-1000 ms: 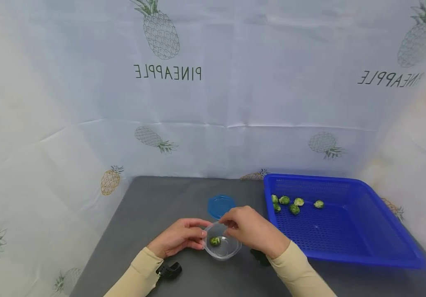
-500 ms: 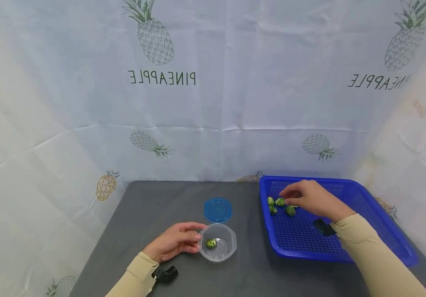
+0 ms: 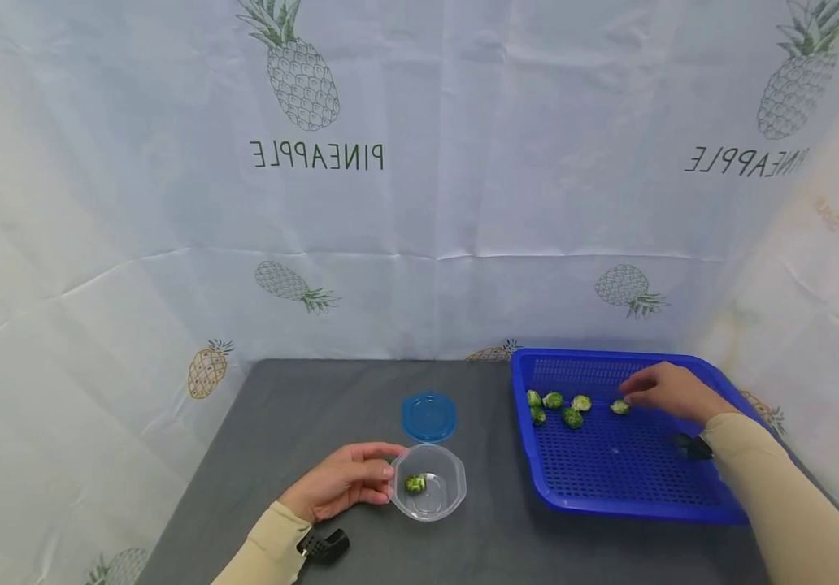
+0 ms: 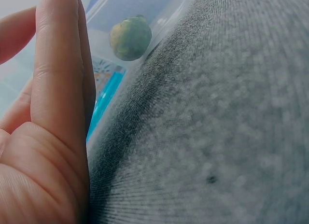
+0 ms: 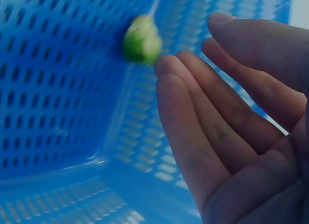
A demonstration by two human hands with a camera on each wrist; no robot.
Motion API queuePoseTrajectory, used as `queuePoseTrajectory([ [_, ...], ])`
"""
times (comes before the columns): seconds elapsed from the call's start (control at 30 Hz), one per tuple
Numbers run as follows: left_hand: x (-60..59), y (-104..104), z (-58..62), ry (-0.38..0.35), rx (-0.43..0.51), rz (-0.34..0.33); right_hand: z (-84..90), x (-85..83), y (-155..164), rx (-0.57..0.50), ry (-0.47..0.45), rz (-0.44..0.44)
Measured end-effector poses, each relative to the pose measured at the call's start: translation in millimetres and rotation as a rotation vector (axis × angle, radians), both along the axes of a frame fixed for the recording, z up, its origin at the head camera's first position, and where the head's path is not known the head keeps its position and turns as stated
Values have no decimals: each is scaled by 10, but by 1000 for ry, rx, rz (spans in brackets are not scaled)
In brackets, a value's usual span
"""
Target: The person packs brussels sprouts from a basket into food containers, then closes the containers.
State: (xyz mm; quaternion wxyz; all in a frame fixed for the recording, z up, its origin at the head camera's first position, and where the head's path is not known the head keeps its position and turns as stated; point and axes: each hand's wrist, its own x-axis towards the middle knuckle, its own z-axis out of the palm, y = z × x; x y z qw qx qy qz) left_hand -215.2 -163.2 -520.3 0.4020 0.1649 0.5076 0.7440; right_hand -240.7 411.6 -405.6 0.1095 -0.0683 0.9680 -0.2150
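My left hand (image 3: 389, 470) holds the left side of a clear plastic container (image 3: 440, 497) between thumb and fingers on the grey table. One green sprout (image 3: 414, 484) lies inside it, and shows as a sprout (image 4: 130, 38) past the fingers (image 4: 58, 74) in the left wrist view. My right hand (image 3: 630, 397) hovers inside the blue basket (image 3: 639, 496), holding nothing, fingertips just right of a lone sprout (image 3: 619, 406). In the right wrist view that sprout (image 5: 141, 40) lies just beyond the straight fingers (image 5: 186, 113). Several more sprouts (image 3: 553, 400) lie at the basket's back left.
A round blue lid (image 3: 428, 417) lies flat just behind the container. The grey table (image 3: 302, 414) ends against a pineapple-print cloth backdrop (image 3: 419, 203) at the back and both sides. The basket fills the table's right part.
My right hand left the container, reached the sprouts at the basket's left, then slid right to the lone sprout. The left hand kept its hold on the container.
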Motion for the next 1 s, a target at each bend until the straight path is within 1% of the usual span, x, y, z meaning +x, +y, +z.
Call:
queuePoseTrajectory([
  [0.2,5,1,-3,9,1,3,-121,-65,128,-28,-37,-38],
  [0.37,7,9,-3,7,8,5,-204,-123,174,-26,-51,-46],
  [0.53,12,14,1,-2,6,2,-296,-159,233,-48,-93,-94],
  [0.77,-2,9,12,-2,12,1,-284,-184,203,-53,-94,-101],
  [1.0,-2,-8,-5,0,15,3,-282,-234,119,-62,-86,-106],
])
